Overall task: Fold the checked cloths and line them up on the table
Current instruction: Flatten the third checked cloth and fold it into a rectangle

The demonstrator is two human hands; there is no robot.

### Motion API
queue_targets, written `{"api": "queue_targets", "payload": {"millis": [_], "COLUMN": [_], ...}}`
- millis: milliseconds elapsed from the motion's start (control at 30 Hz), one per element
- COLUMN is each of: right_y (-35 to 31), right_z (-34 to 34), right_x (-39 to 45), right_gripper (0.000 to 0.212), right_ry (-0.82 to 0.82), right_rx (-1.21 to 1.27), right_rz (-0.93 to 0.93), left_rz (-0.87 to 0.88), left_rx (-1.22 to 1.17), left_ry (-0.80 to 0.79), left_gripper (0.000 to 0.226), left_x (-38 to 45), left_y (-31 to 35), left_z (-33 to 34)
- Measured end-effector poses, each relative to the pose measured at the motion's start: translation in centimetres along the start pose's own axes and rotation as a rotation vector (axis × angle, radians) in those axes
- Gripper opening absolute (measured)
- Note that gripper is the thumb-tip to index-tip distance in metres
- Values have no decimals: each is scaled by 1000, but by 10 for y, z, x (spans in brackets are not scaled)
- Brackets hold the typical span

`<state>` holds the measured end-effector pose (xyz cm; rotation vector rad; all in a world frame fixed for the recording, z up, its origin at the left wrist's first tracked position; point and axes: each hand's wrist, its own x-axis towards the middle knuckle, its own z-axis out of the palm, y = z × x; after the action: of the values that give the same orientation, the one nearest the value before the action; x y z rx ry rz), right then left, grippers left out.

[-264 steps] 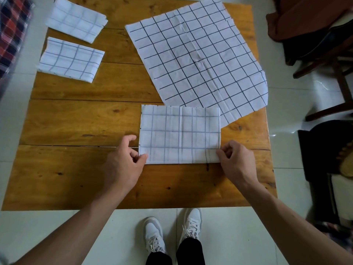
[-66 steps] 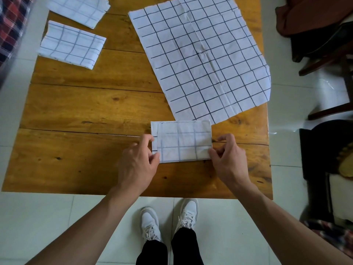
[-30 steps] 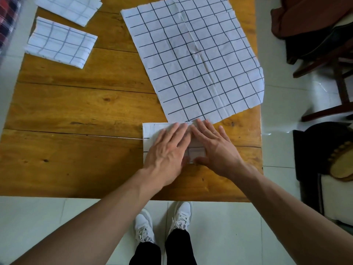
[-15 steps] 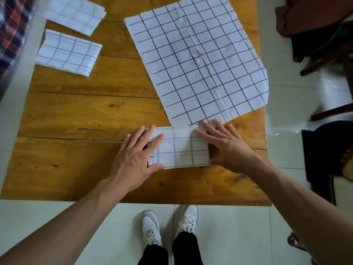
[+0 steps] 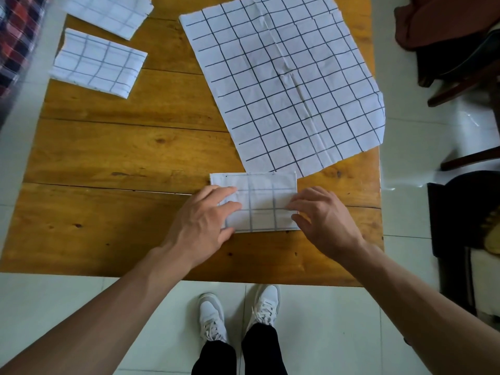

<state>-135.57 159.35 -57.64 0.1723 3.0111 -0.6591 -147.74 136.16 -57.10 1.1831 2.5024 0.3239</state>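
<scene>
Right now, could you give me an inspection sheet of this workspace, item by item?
Surface: wooden plank table, knots and seams showing.
Job's things: small folded cloth near the front edge; two folded cloths at the far left; one large unfolded cloth spread flat, its corner hanging over the right edge.
Clutter: nothing seen on the table besides the cloths.
Hands: left hand rests on the small cloth's left end; right hand at its right edge, fingers loosely bent; grip unclear.
Cables: nothing seen.
Surroundings: tiled floor, dark chairs on the right, plaid fabric at far left, white shoes below.
</scene>
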Motion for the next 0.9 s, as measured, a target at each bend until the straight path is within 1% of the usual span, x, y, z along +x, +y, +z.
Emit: {"api": "queue_targets", "payload": {"millis": [67,167,267,333,433,500,567,733,900], "right_y": [4,5,2,-2,-10,-17,-22,-26,-29], "right_z": [2,-1,-5,-6,-6,-2,5,13,13], "right_x": [-1,-1,-1,-1,-4,-10,-16,-19,-17], "right_gripper": [23,39,55,61,60,58,62,71,72], "right_ry": [5,-2,-59,-92,-73,-96,-133,-143,-142], "right_rx": [-12,-52,-98,-125,-71,-37,-10,33,42], "right_rz": [57,132,162,166,116,74,95,177,203], "left_rz": [-1,-2,0,22,48,56,69,96,74], "left_rx": [-2,32,90,156,238,268,296,335,321], "left_ry": [10,11,-23,-48,-66,-76,-78,-85,-83], "left_gripper": [48,49,57,60,59,59,59,55,62], "left_x": [-1,-3,-3,-2,0,2,5,10,10], "left_y": [1,5,10,13,20,23,25,26,26], "left_z": [-1,-2,0,2,4,3,0,-4,-1]}}
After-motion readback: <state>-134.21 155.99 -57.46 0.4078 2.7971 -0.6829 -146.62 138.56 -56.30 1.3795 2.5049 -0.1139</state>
